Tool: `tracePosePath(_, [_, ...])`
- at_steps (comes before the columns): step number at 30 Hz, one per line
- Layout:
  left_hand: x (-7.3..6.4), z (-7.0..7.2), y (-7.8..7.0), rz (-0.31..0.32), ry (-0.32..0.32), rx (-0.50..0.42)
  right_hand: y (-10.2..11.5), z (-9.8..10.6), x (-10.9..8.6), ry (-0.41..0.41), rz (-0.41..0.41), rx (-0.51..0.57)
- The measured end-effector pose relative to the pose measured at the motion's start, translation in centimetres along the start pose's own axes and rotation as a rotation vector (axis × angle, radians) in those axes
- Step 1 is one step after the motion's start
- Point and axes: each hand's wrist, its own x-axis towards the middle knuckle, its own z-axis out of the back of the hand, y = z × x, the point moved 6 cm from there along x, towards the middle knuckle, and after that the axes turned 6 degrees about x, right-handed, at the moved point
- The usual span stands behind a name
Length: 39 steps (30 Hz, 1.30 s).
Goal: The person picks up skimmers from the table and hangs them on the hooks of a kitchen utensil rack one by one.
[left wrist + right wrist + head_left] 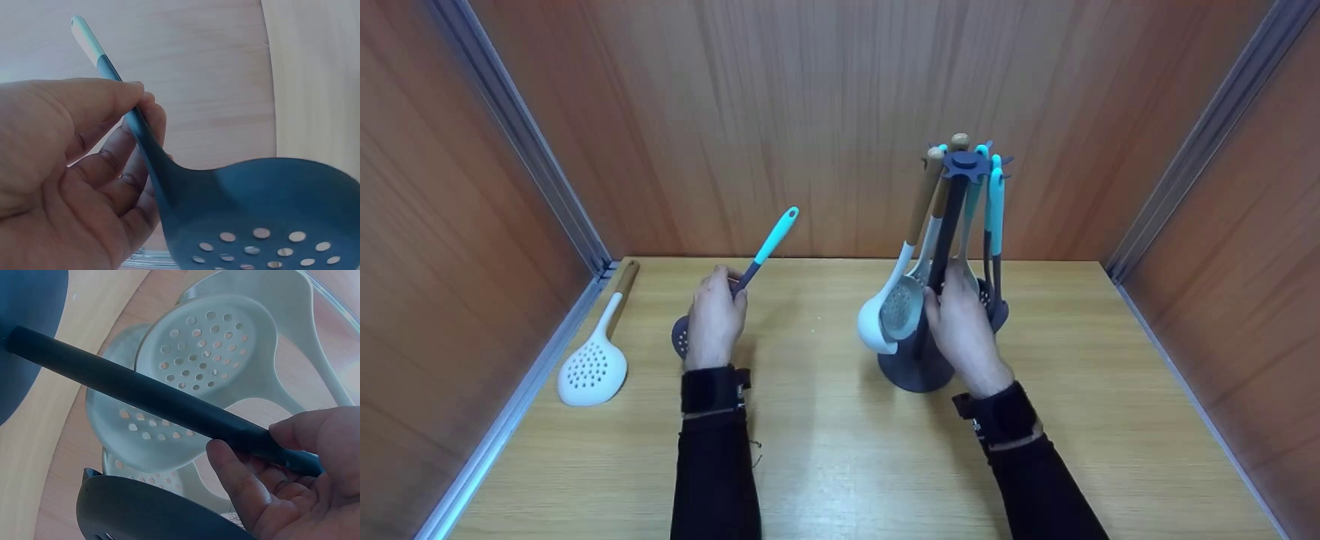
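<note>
My left hand [715, 311] pinches the dark neck of a perforated skimmer [225, 191] between thumb and fingers. The skimmer's turquoise handle [777, 234] points up and away to the right, and its holed head [681, 336] is partly hidden behind the hand. On the right, my right hand [960, 319] grips the dark pole [112, 377] of a utensil stand, thumb on one side and fingers on the other. Around the pole hang a white ladle [877, 319], a pale skimmer [903, 307] and several turquoise-handled utensils [997, 210], some overlapping one another.
At the far left of the wooden table [825, 465] lies a white skimmer [594, 369] with a brown handle. The stand's round dark base [911, 373] sits on the tabletop. Wood panels [810, 112] with metal edge strips [540, 157] enclose the back and both sides.
</note>
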Motion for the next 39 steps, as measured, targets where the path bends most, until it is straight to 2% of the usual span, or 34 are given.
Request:
tracePosePath(7, [-0.4,0.2,-1.4,-0.047,-0.016,0.019,-0.1,0.0,0.1,0.004,-0.008,-0.004])
tracePosePath(18, [-0.9,0.3,-3.2,-0.094,0.001,0.05,-0.2,-0.1,0.0,0.007,0.006,-0.023])
tracePosePath(21, [-1.1,0.5,-3.6,-0.106,0.003,0.047,-0.2,-0.1,0.0,0.006,0.007,-0.018])
tracePosePath(28, [-1.6,1.5,-4.9,-0.184,-0.052,0.019,-0.1,0.0,0.0,-0.01,0.033,-0.007])
tracePosePath(39, [-2.3,2.4,-6.6,-0.215,-0.054,-0.008,-0.1,-0.1,0.0,-0.012,0.035,-0.013])
